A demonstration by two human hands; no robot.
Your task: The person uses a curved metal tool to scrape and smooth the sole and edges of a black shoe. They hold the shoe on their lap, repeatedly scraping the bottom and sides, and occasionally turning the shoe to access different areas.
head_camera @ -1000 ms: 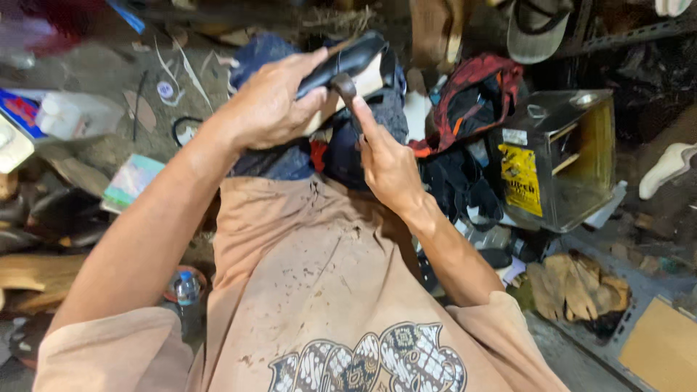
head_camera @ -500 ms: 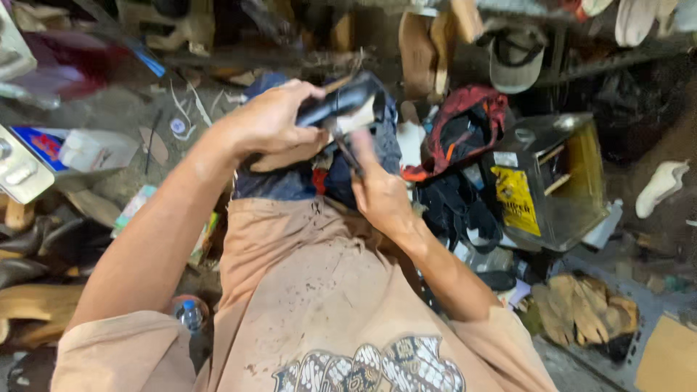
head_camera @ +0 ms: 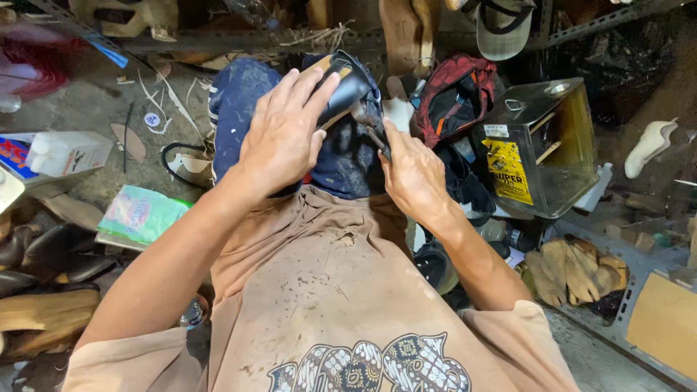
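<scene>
The left hand (head_camera: pixel 284 131) clamps a black shoe (head_camera: pixel 347 88) over the lap, while the right hand (head_camera: pixel 411 168) pinches a small tool (head_camera: pixel 372 129) against its edge (lasting work, likely). Next calls for steady prying. Since the earlier frame, the shoe sits higher and more upright.

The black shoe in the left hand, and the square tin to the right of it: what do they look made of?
Black shoe: probably leather or a synthetic look-alike, smooth with a soft sheen along its curve; a tan edge shows at the top. The left hand covers much of it. Square tin: sheet metal, shiny and reflective, with a yellow label.
</scene>
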